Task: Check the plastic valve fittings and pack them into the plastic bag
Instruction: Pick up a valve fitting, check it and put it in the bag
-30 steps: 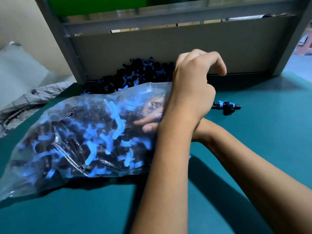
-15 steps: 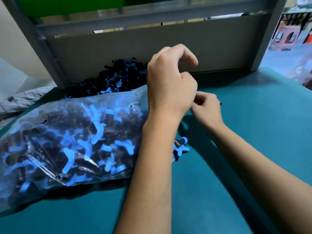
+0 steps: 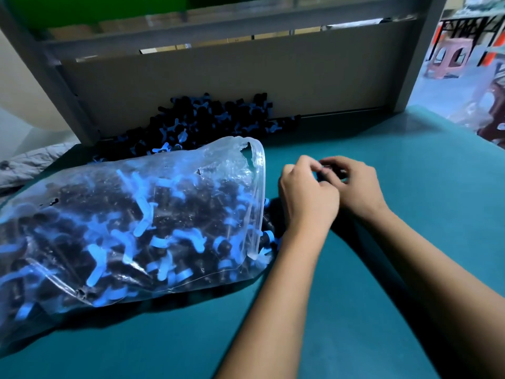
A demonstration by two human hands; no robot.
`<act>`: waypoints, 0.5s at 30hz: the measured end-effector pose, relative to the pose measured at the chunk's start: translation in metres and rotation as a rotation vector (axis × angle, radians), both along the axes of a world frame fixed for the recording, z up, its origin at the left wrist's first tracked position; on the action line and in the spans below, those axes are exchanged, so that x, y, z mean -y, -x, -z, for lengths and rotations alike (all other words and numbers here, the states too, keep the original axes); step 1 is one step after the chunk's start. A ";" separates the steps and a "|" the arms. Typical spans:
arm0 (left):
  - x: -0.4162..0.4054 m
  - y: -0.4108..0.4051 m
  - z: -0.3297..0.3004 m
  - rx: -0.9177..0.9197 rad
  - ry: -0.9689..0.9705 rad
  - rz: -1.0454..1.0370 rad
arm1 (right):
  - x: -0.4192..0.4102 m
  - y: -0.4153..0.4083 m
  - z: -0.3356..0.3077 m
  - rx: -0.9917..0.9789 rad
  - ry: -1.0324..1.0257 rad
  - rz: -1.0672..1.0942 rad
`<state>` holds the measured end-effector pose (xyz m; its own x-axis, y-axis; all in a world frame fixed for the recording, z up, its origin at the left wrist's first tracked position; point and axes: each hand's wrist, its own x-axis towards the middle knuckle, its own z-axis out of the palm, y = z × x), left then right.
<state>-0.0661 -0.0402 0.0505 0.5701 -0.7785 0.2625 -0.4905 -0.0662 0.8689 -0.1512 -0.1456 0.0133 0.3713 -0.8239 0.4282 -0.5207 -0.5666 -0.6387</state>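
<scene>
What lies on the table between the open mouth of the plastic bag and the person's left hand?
In the head view, a few spilled valve fittings lie between the plastic bag and the left hand.

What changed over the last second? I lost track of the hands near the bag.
The left hand left the plastic bag mouth and moved right to meet the right hand. The right hand picked up the loose valve fitting from the table; both now pinch it. The bag and the fitting pile stayed put.
</scene>
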 end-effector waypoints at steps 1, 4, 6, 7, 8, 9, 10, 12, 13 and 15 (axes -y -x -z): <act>0.000 -0.004 0.005 -0.041 -0.031 -0.033 | -0.008 -0.001 0.000 0.188 -0.088 0.038; 0.007 -0.014 0.012 -0.096 -0.142 -0.015 | -0.023 -0.006 0.001 0.909 -0.596 -0.024; 0.009 -0.016 0.015 -0.158 -0.147 0.029 | -0.028 -0.003 0.004 1.113 -0.779 -0.132; 0.010 -0.016 0.016 -0.224 -0.118 0.031 | -0.030 -0.002 0.005 1.140 -0.823 -0.171; 0.010 -0.016 0.017 -0.322 -0.065 0.025 | -0.031 0.001 0.007 1.150 -0.858 -0.212; 0.010 -0.017 0.018 -0.428 -0.005 0.015 | -0.030 0.002 0.009 1.144 -0.869 -0.234; 0.011 -0.017 0.019 -0.523 0.055 0.008 | -0.029 0.004 0.010 1.136 -0.873 -0.254; 0.011 -0.019 0.019 -0.640 0.141 -0.009 | -0.028 0.003 0.011 1.084 -0.842 -0.306; 0.011 -0.020 0.019 -0.672 0.160 -0.015 | -0.027 0.003 0.012 1.044 -0.821 -0.336; 0.009 -0.022 0.019 -0.695 0.167 -0.019 | -0.025 0.004 0.012 0.962 -0.782 -0.394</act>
